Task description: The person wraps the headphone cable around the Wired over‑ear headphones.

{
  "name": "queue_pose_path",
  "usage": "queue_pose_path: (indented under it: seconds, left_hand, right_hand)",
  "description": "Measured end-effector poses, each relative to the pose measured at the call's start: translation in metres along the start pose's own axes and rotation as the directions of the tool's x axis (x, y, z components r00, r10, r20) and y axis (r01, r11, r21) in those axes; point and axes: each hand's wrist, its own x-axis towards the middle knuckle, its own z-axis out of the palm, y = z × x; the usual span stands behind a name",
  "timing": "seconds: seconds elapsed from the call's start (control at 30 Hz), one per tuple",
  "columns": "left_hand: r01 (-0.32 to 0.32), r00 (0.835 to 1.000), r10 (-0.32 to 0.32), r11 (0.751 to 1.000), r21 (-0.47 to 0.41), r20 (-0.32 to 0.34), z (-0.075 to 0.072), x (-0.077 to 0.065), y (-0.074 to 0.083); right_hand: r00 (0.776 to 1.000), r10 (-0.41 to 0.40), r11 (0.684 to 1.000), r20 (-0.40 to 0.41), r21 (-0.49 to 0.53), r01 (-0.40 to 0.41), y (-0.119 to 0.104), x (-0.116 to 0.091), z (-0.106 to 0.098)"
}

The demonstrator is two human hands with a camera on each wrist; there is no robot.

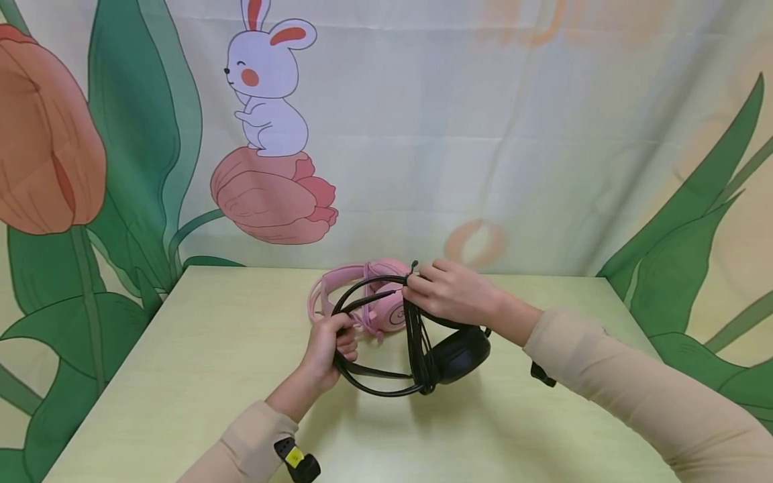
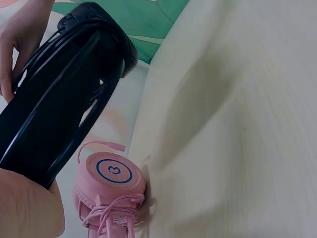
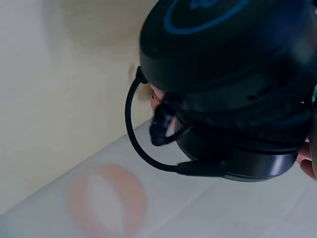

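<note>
A black over-ear headset [image 1: 461,355] is held up above the table, its cable [image 1: 417,342] wound across it in several strands. My left hand [image 1: 326,352] grips the headband on the left. On the other side, my right hand [image 1: 449,292] pinches the wound cable near the upper ear cup, which is partly hidden behind the hand. The right wrist view shows an ear cup [image 3: 223,74] with a blue ring mark and a thin microphone boom [image 3: 130,124]. Behind it, a pink headset [image 1: 395,314] with its own cable wrapped round it rests on the table.
The pale wooden table [image 1: 199,376] ends at a hanging backdrop [image 1: 423,168] printed with a rabbit and tulips. A black strap device with a yellow patch [image 1: 296,459] is on the left sleeve, and another dark one [image 1: 542,374] on the right.
</note>
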Motion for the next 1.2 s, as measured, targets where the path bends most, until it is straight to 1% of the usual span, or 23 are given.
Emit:
queue_pose_path:
  seconds: [0.1,0.2,0.27,0.37,0.43,0.5,0.63,0.73,0.87,1.07,1.2]
  left_hand:
    - [-0.008,1.000,0.008,1.000,0.004,-0.023,0.000,0.000,-0.002]
    - [-0.015,0.999,0.015,1.000,0.003,-0.044,-0.001,0.000,-0.003]
    - [-0.016,0.998,0.015,1.000,-0.008,-0.055,-0.001,0.001,-0.003]
    - [-0.015,0.998,0.013,0.999,-0.034,-0.064,-0.001,0.001,-0.002]
    - [-0.013,0.998,0.010,0.999,-0.048,-0.067,-0.001,0.001,-0.001]
    - [-0.013,0.998,0.009,0.998,-0.058,-0.070,0.000,0.001,0.000]
    - [-0.009,0.997,0.003,0.998,-0.070,-0.076,0.001,0.000,0.001]
    - [-0.003,0.996,-0.005,0.996,-0.087,-0.087,0.000,0.001,0.001]
    - [-0.007,0.994,-0.005,0.995,-0.104,-0.111,-0.002,0.002,0.000]
    - [-0.018,0.991,0.001,0.992,-0.123,-0.135,-0.008,0.003,0.000]
    - [-0.017,0.991,-0.002,0.991,-0.135,-0.133,-0.010,0.003,0.000]
  right_hand:
    - [0.998,0.029,0.998,0.064,0.059,-0.033,-0.003,-0.003,0.002]
    - [0.986,0.086,0.986,0.141,0.127,-0.105,-0.006,-0.005,0.002]
    - [0.974,0.144,0.969,0.177,0.176,-0.175,-0.008,-0.006,0.002]
    - [0.952,0.233,0.931,0.197,0.239,-0.277,-0.010,-0.008,0.003]
    - [0.942,0.276,0.907,0.193,0.270,-0.322,-0.011,-0.010,0.005]
    - [0.936,0.303,0.892,0.182,0.292,-0.345,-0.012,-0.012,0.006]
    - [0.929,0.334,0.874,0.158,0.317,-0.368,-0.013,-0.016,0.009]
    - [0.920,0.361,0.858,0.154,0.331,-0.392,-0.014,-0.018,0.009]
    - [0.910,0.389,0.846,0.140,0.336,-0.414,-0.017,-0.020,0.008]
    - [0.906,0.413,0.848,0.091,0.323,-0.420,-0.027,-0.023,0.006]
    - [0.894,0.441,0.828,0.085,0.347,-0.441,-0.035,-0.026,0.006]
